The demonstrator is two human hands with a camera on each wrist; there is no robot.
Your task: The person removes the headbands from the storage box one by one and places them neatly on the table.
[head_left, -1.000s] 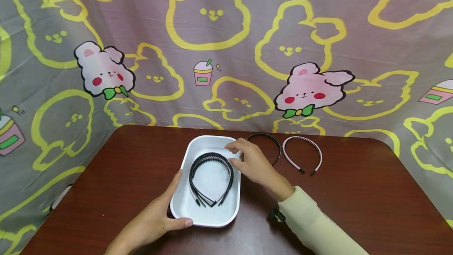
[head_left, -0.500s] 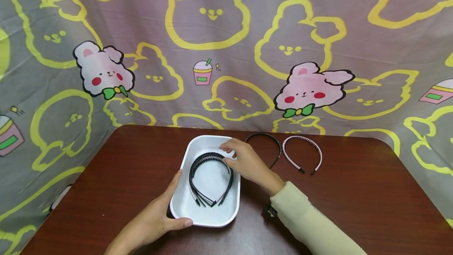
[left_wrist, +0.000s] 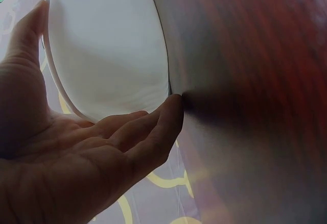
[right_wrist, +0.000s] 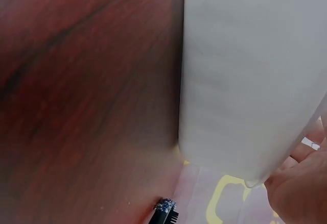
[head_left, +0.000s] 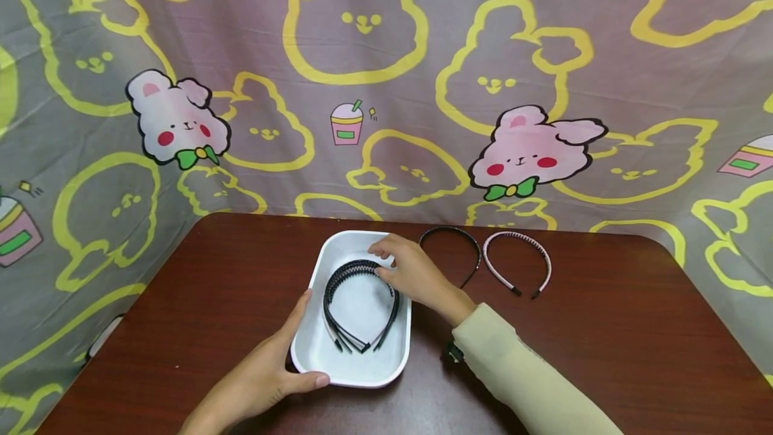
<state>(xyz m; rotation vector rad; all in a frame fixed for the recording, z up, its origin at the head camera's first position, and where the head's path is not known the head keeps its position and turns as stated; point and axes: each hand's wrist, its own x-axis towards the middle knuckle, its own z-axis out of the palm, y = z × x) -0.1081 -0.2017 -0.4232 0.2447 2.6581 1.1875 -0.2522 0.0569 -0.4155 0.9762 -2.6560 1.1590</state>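
A white rectangular tray rests on the table with several headbands stacked inside, mostly black and toothed, with a pale one among them. My left hand grips the tray's near left corner, thumb at the near rim and fingers along the left wall; the left wrist view shows those fingers against the outer wall. Over the tray's right rim reaches my right hand, its bent fingers and thumb apart above the headbands' upper right. No held thing shows in it. In the right wrist view the right hand is partly cut off.
Behind the right forearm lie a thin black headband, partly hidden, and a pink toothed headband on the dark red-brown table. A patterned curtain hangs behind the table and on both sides.
My right hand has moved left, from the tray's right rim further in over the headbands. The left hand, the tray and the stacked headbands have stayed in place.
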